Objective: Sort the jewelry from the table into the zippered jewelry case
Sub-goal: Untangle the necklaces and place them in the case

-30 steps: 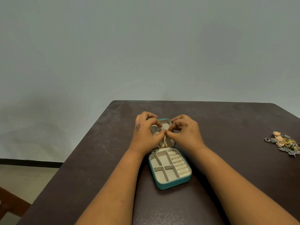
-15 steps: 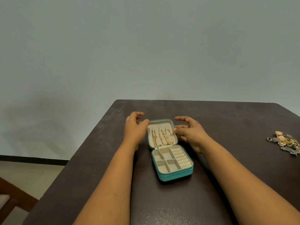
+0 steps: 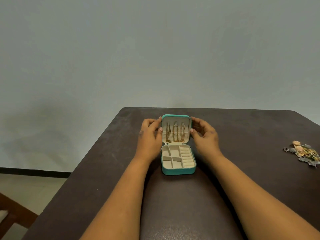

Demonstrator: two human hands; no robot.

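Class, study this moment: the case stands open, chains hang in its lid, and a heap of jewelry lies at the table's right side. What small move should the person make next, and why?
Probably release the lid and send the right hand to the jewelry heap. Gold chains already hang in the lid, the tray compartments look empty, and both hands, left hand included, only hold the lid's edges.

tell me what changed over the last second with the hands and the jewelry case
Both hands let go of the gold chains they were pinching at the lid's middle and spread apart: the left hand now holds the lid's left edge, the right hand its right edge. The teal case now sits squarer to the view. The tray compartments hold nothing, as before, and the jewelry pile stayed at the table's right.
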